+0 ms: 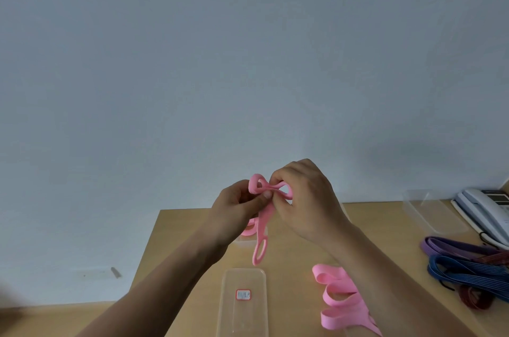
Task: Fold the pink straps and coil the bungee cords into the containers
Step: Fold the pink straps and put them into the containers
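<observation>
Both hands are raised above the wooden table [192, 268] and hold one pink strap [263, 223]. My left hand [237, 206] pinches it at the middle, where it is folded into loops. My right hand [305, 199] grips the loop on the right side. The strap's tail with an oval end loop hangs down toward the table. A second pink strap [341, 301] lies loosely piled under my right forearm. A clear container [242, 306] with a red-edged label lies near me. Behind my left hand another clear container [245, 240] holds some pink strap, mostly hidden.
Purple, blue and dark red bungee cords [468, 268] lie bundled at the right. A clear lid or tray [432, 212] and a white telephone [484, 212] sit at the far right back. The table's left edge runs diagonally; a grey wall stands behind.
</observation>
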A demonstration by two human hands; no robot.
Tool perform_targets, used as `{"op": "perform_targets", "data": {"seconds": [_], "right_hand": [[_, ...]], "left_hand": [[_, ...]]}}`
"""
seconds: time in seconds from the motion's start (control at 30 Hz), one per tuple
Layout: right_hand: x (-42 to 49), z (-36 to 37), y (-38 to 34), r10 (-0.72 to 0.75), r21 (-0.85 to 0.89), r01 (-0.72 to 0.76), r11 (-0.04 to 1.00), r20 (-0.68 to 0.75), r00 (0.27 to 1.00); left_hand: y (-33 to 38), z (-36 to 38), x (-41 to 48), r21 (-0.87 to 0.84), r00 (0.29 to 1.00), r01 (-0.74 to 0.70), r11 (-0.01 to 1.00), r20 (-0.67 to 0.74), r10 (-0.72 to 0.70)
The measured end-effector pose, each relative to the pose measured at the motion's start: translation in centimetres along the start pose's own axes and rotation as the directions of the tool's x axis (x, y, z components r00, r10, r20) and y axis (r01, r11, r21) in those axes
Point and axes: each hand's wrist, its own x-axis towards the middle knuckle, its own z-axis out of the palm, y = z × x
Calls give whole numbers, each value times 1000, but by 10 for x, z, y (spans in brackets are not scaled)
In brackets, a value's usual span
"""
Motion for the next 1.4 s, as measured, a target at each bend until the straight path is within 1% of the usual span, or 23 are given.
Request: {"op": "perform_targets", "data": {"seconds": [0.1,0.27,0.43,0.6,0.7,0.8,1.0,1.17,1.23,1.3,1.37,1.4], "right_hand": [[-2,3,3,-4,2,4,1000,-29,1000],[-5,10,6,-24,-19,22,1000,-105,994],[-6,18,10,-47,-53,42,998,-99,994],[-7,21,13,-95,-49,92,995,-57,994],[-7,23,13,-111,-50,108,993,-64,992],[-9,25,12,-122,-45,119,992,-60,991],[-10,31,11,-101,-39,100,994,-47,994],[-8,27,6,-86,18,86,996,-11,996],[-7,26,4,-45,76,45,996,-11,999],[-5,26,5,36,130,-36,991,-1,999],[-2,26,5,101,132,-110,985,68,993],[-1,26,5,111,129,-124,984,108,988]], "left_hand": [[1,-1,-1,-13,1000,13,1000,23,-13],[4,-5,0,-98,997,57,994,65,-50],[1,-7,2,-147,990,59,987,133,-40],[-3,-11,8,-201,993,82,976,102,-63],[-3,-13,10,-236,993,105,966,78,-89],[-3,-17,13,-252,994,100,963,77,-83],[-8,-18,19,-209,995,99,973,2,-101],[-16,-19,20,-132,996,64,989,-50,-71],[-16,-18,19,-109,996,47,993,-65,-55],[-15,-16,17,-81,996,36,996,-78,-42],[-13,-14,16,-60,996,31,998,-85,-36],[-13,-14,15,-47,996,32,998,-85,-36]]}}
